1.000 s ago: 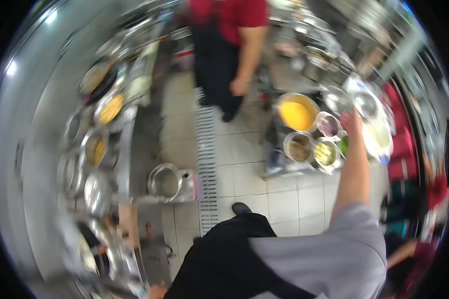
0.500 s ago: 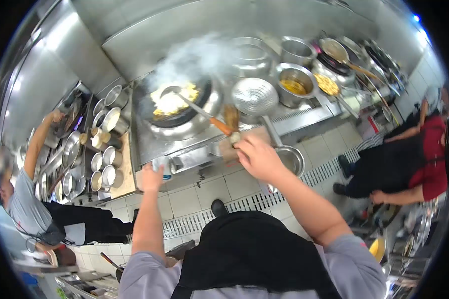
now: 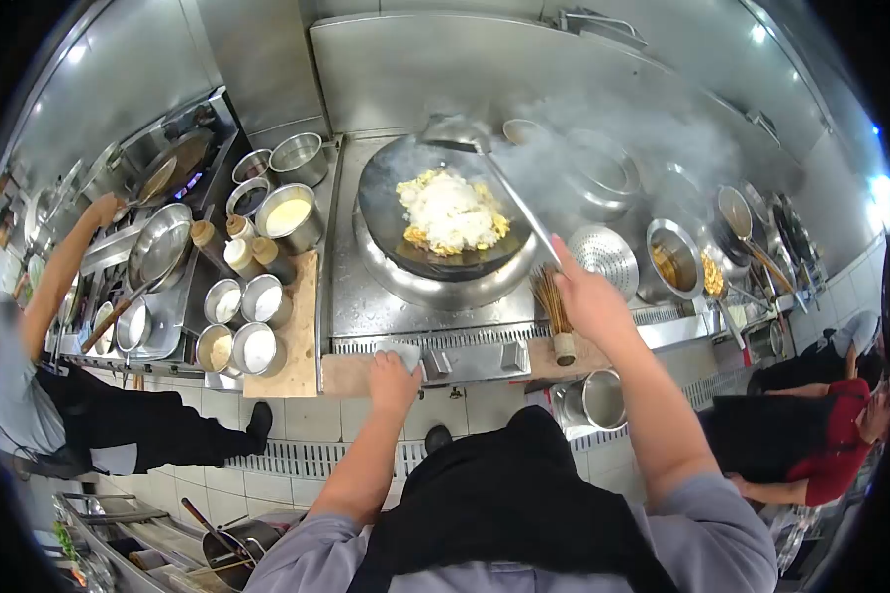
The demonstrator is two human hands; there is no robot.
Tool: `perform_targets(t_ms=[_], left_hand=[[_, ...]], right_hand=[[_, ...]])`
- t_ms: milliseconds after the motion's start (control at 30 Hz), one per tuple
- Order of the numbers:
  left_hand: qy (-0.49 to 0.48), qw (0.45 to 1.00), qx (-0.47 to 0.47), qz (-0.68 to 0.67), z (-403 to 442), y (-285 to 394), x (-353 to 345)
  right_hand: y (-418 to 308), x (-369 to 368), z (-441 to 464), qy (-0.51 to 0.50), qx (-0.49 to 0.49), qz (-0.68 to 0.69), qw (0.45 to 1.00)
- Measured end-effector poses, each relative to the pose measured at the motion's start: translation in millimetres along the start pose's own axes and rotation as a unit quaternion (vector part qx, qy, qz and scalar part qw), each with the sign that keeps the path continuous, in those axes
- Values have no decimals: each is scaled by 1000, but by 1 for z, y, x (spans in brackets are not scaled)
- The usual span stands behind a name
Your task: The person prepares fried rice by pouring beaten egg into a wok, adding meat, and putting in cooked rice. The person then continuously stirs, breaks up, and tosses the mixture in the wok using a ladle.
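Note:
A black wok (image 3: pixel 381 212) sits on the stove, holding white rice and yellow egg (image 3: pixel 452 211). My right hand (image 3: pixel 593 296) is closed round the handle end of a metal ladle (image 3: pixel 512 193), whose bowl hangs over the wok's far rim. Just below that hand a bamboo brush (image 3: pixel 552 306) stands at the stove's front edge. My left hand (image 3: pixel 394 381) is closed on a pale folded cloth (image 3: pixel 399 353) at the front edge, left of the stove knobs.
Steam drifts to the right. A perforated strainer (image 3: pixel 604 260) and a pot of oil (image 3: pixel 673 259) lie right of the wok. Seasoning pots (image 3: pixel 260 348) and bottles (image 3: pixel 238 255) stand at left. A co-worker (image 3: pixel 20 381) reaches over the left stove; people in red (image 3: pixel 841 435) and grey are at right.
The view has turned so the wok is more central. The ladle, before lying across the wok's rim, is now held in my right hand and raised. My left hand has come onto the cloth.

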State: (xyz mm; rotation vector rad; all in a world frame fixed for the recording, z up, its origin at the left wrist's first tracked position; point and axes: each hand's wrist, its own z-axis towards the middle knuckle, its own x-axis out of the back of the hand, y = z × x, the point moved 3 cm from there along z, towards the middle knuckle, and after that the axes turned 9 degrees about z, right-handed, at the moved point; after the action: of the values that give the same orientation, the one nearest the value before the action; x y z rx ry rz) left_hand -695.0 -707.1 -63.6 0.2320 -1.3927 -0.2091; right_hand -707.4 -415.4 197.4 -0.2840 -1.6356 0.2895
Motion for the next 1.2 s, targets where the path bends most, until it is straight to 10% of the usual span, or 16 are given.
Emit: perform_targets(t_ms=[200, 267, 300, 367, 400, 567, 633, 967, 1033, 1167, 1200], left_hand=[[-161, 972, 143, -94, 27, -16, 13], [-207, 799, 255, -504, 35, -32, 14], [-204, 799, 258, -503, 36, -34, 20], [-190, 456, 223, -840, 38, -23, 40], [-197, 379, 216, -878, 40, -16, 50], [-278, 359, 146, -879, 68, 40, 20], [-279, 396, 218, -847, 70, 56, 9], [-274, 493, 219, -796, 119, 113, 21], [-262, 555, 338, -713, 116, 123, 39], [-286, 463, 362, -757, 157, 119, -10], [-255, 513, 415, -706, 157, 125, 0]], right_hand=[[50, -67, 33, -32, 10, 27, 999], [33, -43, 33, -44, 26, 3, 999], [10, -26, 23, -46, 30, 4, 998], [-14, -10, 3, -3, -78, 74, 994], [-10, -26, 6, -2, -92, 85, 992], [46, -58, 66, -58, 68, 94, 992], [9, -18, 44, -17, -53, 58, 997], [46, -45, 63, -34, -7, 57, 998], [69, -81, 66, -126, -14, 50, 991], [66, -20, 47, -110, -28, -14, 993], [69, -1, 28, -106, -31, 19, 994]])
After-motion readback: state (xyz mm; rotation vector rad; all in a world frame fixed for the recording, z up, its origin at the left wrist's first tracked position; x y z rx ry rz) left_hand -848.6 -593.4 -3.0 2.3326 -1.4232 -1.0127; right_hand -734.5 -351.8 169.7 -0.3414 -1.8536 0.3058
